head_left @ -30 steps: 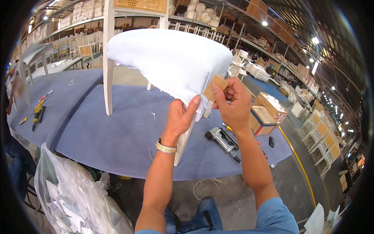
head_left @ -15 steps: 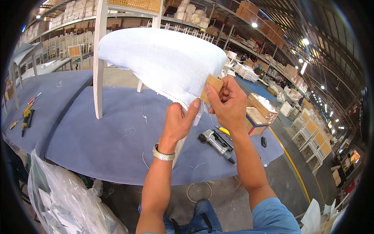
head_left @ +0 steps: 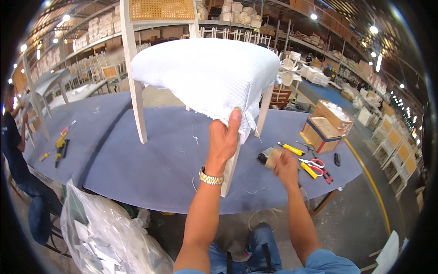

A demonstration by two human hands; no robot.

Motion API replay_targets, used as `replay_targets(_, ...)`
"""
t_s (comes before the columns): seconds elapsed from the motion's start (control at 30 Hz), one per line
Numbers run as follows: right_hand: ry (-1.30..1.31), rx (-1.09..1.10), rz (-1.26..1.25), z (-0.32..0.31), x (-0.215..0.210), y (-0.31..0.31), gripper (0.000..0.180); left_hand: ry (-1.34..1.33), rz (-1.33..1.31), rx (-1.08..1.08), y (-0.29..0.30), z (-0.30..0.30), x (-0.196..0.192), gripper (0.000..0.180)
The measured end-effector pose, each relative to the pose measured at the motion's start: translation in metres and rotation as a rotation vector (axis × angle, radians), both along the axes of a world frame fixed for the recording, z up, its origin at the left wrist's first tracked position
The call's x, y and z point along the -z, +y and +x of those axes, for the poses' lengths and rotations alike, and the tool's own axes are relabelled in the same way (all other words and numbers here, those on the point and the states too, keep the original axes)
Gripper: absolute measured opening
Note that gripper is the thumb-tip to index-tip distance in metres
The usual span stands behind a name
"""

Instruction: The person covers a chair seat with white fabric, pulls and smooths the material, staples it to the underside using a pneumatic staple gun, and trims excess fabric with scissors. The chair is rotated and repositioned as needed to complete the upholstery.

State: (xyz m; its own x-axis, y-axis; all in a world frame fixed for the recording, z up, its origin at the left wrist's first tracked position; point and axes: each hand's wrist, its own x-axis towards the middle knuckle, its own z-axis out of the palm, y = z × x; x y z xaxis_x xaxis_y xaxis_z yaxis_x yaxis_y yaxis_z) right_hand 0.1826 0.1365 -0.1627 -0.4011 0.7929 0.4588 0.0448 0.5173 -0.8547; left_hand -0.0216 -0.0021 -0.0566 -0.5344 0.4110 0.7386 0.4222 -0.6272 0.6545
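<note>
A pale wooden chair (head_left: 137,109) stands on the table, its seat covered in white woven fabric (head_left: 200,68) with a loose, frayed lower edge. At the near corner of the seat, my left hand (head_left: 222,142) pinches the fabric, thumb on the outside. My right hand (head_left: 286,168), smeared by motion, is lower and to the right, away from the chair, closed on a small tan block (head_left: 274,158). Just beyond the block, the dark end of a staple gun (head_left: 263,157) shows; the hand and block hide most of it.
Right of my right hand lie red-handled scissors (head_left: 312,162), yellow-handled tools (head_left: 291,149) and a small black object (head_left: 337,159). Cardboard boxes (head_left: 323,132) stand behind them. More tools (head_left: 60,146) lie left on the padded blue-grey table (head_left: 118,173). A co-worker (head_left: 18,141) is at far left, beside a plastic scrap bag (head_left: 100,228).
My right hand has left the seat corner and moved down with the tan block toward the staple gun. My left hand stays at the fabric corner. The view has swung left.
</note>
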Motion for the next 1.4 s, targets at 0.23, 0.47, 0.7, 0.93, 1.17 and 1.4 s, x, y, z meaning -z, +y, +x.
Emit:
replay_targets(0.23,-0.323,0.144,0.051,-0.015,0.142,0.051,0.02,-0.011,-0.092,-0.203,0.008,-0.003,-0.006,0.058)
replay_targets(0.47,-0.124,0.047,0.149,-0.009,0.148,0.059,0.041,-0.348,-0.06,-0.261,-0.07,-0.012,-0.016,0.079)
replay_targets(0.7,-0.134,-0.065,0.056,0.0,0.13,0.049,0.036,-0.355,-0.042,-0.416,-0.095,0.001,0.004,0.076)
replay_targets(0.93,0.033,-0.066,0.04,0.006,0.125,0.045,0.023,-0.221,-0.064,-0.87,-0.127,-0.023,0.0,0.069)
replay_targets(1.17,0.059,-0.221,-0.118,0.08,0.108,0.036,0.015,0.052,-0.222,-0.975,-0.1,-0.003,-0.023,0.087)
replay_targets(1.4,-0.274,0.172,0.306,0.105,0.063,0.176,0.016,-0.172,0.033,-0.913,-0.089,-0.002,-0.025,0.074)
